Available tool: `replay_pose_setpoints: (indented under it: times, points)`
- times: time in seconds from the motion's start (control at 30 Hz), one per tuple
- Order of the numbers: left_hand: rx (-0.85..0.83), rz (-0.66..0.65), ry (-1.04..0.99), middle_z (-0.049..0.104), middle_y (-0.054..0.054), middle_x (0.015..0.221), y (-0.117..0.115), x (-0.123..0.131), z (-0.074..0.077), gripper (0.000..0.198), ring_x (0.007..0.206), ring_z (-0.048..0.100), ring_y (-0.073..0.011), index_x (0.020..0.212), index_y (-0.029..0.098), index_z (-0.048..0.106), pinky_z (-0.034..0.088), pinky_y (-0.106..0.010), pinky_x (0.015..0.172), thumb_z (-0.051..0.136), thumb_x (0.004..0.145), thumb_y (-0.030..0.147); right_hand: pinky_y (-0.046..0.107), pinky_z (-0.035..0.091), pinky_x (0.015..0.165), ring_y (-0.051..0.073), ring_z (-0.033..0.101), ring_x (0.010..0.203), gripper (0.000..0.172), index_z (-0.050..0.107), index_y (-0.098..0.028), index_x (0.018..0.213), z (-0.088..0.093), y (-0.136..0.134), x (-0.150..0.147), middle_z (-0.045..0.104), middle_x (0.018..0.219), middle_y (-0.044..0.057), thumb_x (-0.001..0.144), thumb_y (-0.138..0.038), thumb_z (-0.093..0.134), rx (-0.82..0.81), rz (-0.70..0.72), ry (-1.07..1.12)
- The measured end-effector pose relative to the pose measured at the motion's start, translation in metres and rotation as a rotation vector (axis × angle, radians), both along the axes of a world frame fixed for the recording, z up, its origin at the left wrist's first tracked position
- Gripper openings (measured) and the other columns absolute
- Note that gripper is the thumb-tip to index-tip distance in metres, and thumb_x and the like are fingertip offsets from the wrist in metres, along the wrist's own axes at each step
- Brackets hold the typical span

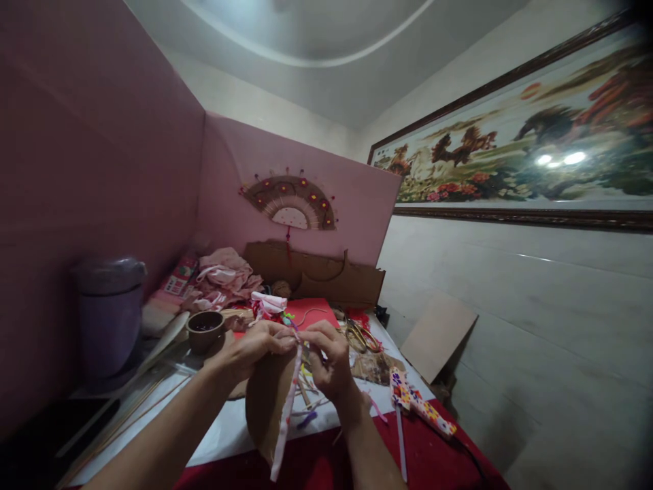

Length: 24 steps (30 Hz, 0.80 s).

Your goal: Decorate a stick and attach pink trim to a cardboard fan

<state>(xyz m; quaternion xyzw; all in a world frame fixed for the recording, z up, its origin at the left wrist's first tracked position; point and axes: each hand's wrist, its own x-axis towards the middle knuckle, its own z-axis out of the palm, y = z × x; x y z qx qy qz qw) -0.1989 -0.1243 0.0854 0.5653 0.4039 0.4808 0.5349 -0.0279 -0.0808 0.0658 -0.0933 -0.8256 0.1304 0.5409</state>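
My left hand [252, 350] and my right hand [329, 361] meet above the table, both with fingers pinched together on a narrow patterned ribbon [286, 415]. The ribbon hangs down from the pinch to below the table edge. Behind it a curved piece of brown cardboard [265, 401] stands under my left hand; whether the hand also holds it I cannot tell. Small coloured ribbon scraps [309, 398] lie on the white sheet below my right hand.
A flower-patterned glue gun [415, 401] lies right of my hands on the red cloth [439, 456]. Scissors [360, 337], a brown bowl [205, 329], a purple lidded container [109, 313], pink fabric [224, 279], bamboo sticks [127, 415] and a decorated fan [290, 201] on the pink board surround the work spot.
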Motion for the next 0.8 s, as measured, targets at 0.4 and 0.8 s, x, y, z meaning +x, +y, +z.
replay_pose_setpoints:
  times: [0.4, 0.8]
  points:
    - [0.238, 0.177, 0.224, 0.057, 0.000, 0.072, -0.007, -0.002, 0.018, 0.030, 0.067, 0.050, -0.0155, 0.082, 0.015, 0.057, 0.036, -0.025, 0.062, 0.071, 0.059, 0.028, 0.020, 0.035, 0.044, 0.008, 0.042, 0.047, 0.025, 0.058, -0.017, 0.074, 0.001, 0.002, -0.011, 0.053, 0.062, -0.003, 0.079, -0.042, 0.058, -0.781, 0.364, 0.068]
    - [0.212, 0.142, 0.224, 0.063, 0.000, 0.074, 0.002, -0.011, 0.012, 0.030, 0.068, 0.056, -0.0161, 0.085, 0.015, 0.062, 0.041, -0.025, 0.062, 0.072, 0.057, 0.021, 0.019, 0.037, 0.042, 0.008, 0.042, 0.047, 0.016, 0.053, -0.018, 0.070, -0.003, 0.008, -0.016, 0.049, 0.059, -0.005, 0.072, -0.029, 0.064, -0.773, 0.257, 0.259]
